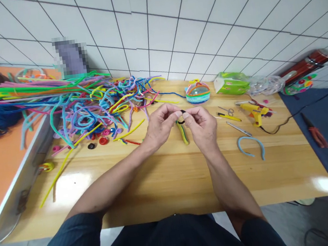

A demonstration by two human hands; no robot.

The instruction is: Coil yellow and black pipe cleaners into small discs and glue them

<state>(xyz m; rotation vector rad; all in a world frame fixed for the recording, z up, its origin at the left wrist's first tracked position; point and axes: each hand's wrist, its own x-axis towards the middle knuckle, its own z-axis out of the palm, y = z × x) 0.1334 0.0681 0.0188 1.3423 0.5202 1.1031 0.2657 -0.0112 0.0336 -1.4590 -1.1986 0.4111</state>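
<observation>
My left hand (pixel 161 126) and my right hand (pixel 203 128) meet above the middle of the table, both closed in a pinch. Between their fingertips is a short black pipe cleaner (pixel 181 122), curved into a small loop. Fingers hide part of it. Just below, a yellow and green pipe cleaner piece (pixel 185 135) points toward me; I cannot tell whether it is attached to the black one. Left of my left hand lie a yellow pipe cleaner (pixel 133 130) and a short red one (pixel 132 142).
A tangled heap of coloured pipe cleaners (pixel 90 103) covers the back left. Along the wall stand a striped round object (pixel 197 93) and a green packet (pixel 232 83). To the right lie a yellow glue gun (pixel 254 112), scissors (pixel 228 111), and a blue curved band (pixel 250 138).
</observation>
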